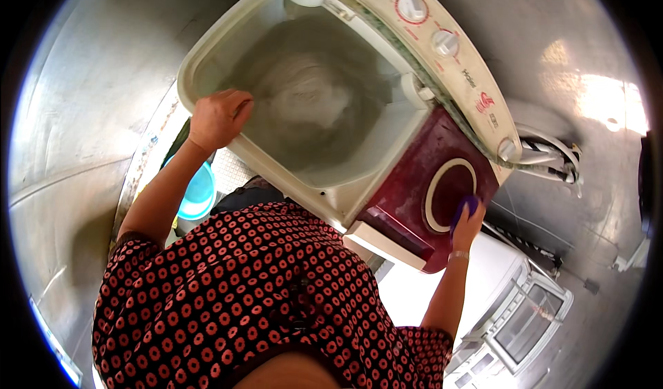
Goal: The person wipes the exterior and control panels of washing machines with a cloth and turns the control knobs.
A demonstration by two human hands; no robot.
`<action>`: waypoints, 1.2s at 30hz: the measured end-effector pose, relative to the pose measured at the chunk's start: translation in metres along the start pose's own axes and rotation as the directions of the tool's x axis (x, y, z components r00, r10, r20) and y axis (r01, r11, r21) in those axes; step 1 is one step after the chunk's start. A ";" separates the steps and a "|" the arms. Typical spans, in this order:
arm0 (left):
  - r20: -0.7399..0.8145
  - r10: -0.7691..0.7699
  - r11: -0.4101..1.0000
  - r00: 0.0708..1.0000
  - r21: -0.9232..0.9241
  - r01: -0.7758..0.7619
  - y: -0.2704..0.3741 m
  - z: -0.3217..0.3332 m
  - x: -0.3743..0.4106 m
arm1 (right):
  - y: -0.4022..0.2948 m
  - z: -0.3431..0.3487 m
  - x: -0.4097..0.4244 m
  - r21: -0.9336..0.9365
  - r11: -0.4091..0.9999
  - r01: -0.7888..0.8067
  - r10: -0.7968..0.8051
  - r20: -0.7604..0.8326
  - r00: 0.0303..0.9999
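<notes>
Before me stands a twin-tub washing machine, its open wash tub (311,93) holding cloudy grey water that looks swirled. My left hand (218,118) rests at the tub's front left rim, fingers curled; whether it grips the rim cannot be told. On the right, my right hand (467,223) holds a purple cloth (464,210) against the dark red spin-tub lid (399,181), at the lower right of the lid's pale ring. Behind the tub and lid runs the cream control panel (430,31) with several knobs.
A blue basin (199,194) is on the floor at the left, below my forearm. White and black hoses (554,156) come off the panel's right end. A white appliance (481,280) stands at the lower right, beside a white-framed rack or panel (531,316). Metallic-looking walls surround the machine.
</notes>
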State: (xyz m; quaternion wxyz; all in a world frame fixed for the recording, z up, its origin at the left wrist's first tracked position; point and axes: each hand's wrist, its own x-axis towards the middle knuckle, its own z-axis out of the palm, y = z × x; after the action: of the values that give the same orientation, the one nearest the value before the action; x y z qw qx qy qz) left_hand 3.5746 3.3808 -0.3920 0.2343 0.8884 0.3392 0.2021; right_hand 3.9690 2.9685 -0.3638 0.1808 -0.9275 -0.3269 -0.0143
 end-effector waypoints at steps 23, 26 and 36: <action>0.094 -0.220 0.962 0.971 0.184 0.201 0.001 0.007 0.003 | -0.025 0.009 0.097 -0.325 0.860 0.393 -0.420 -0.012 0.908; 0.109 -0.247 0.941 0.963 0.263 0.212 0.003 0.007 0.007 | 0.065 -0.008 0.083 -0.473 0.861 0.188 -0.282 -0.137 0.949; 0.057 -0.245 0.952 0.968 0.204 0.229 0.011 0.002 0.007 | -0.005 0.020 0.102 -0.256 0.923 0.288 -0.324 -0.108 0.940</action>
State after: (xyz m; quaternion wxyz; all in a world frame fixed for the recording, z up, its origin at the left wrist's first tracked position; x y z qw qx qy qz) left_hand 3.5862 3.3780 -0.3854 0.1819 0.8675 0.4517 0.1017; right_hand 4.0447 3.0402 -0.3657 0.0882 -0.8761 -0.4496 -0.1500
